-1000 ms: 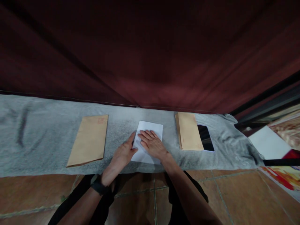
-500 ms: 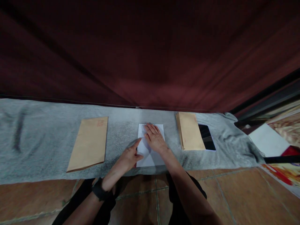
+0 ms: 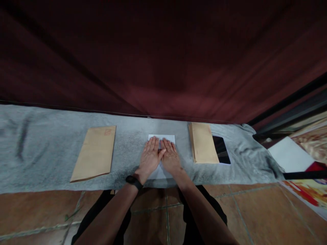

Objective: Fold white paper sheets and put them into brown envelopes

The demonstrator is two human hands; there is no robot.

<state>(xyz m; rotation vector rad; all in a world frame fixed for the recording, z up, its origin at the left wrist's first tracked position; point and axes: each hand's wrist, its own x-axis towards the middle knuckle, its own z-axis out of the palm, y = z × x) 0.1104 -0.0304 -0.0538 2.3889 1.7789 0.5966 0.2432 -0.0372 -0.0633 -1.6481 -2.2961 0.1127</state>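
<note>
A white sheet of paper [image 3: 159,174] lies on the grey cloth in front of me, mostly covered by my hands. My left hand [image 3: 150,158] rests flat on its left half, palm down, with the fingers stretched away from me. Beside it, my right hand [image 3: 170,159] lies flat on the right half, its fingers also extended. The left thumb reaches over to touch the right hand. To the left is a brown paper envelope [image 3: 95,153] with a small red print. On the right sits a stack of brown envelopes [image 3: 205,143].
A dark-screened phone or tablet [image 3: 221,149] lies partly under the envelope stack. Grey cloth [image 3: 46,146] covers the narrow surface, with a dark red curtain [image 3: 163,68] hanging behind it. Tiled floor [image 3: 245,211] shows in front. A white panel [image 3: 291,154] stands at far right.
My left hand has moved from the paper's left edge onto it and flattened. My right hand has shifted slightly, now side by side with the left. The view has moved slightly.
</note>
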